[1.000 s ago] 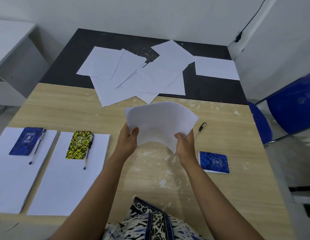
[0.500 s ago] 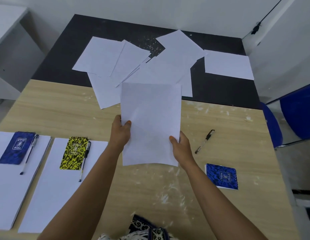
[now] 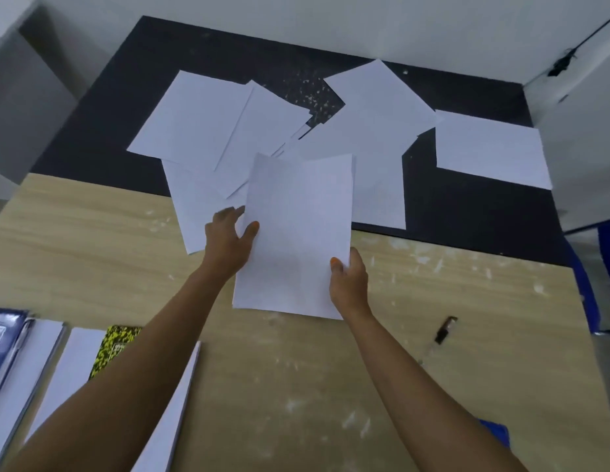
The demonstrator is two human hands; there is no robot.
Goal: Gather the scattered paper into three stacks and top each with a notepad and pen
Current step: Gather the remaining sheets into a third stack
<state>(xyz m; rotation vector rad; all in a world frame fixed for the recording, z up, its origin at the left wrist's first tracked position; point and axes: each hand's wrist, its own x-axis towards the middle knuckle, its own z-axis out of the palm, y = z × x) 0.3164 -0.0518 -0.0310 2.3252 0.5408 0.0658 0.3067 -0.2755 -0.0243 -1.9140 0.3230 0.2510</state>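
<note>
The pale wood-grain tabletop (image 3: 92, 240) meets a black speckled tabletop (image 3: 102, 107) at twelve o'clock, where loose white paper sheets (image 3: 194, 120) lie fanned and overlapping, one lone white sheet (image 3: 490, 151) apart at two o'clock. At seven o'clock two finished white paper stacks (image 3: 78, 352) sit side by side, one under a yellow-and-black patterned notepad (image 3: 116, 342), the other under a dark blue notepad (image 3: 3, 335) with a pen beside it. In the centre a thin bundle of white sheets (image 3: 296, 233) is held above the seam. The right hand (image 3: 349, 284) pinches its four o'clock edge, thumb on top. The left hand (image 3: 228, 240) has its thumb on the bundle's nine o'clock edge, fingers spread loosely toward the scattered sheets; whether it truly grips is unclear. The step appears to be collecting more sheets for the third stack. It would go best by sliding each sheet under the bundle, squaring the edges before setting it down near the black pen (image 3: 444, 330) at four o'clock.
</note>
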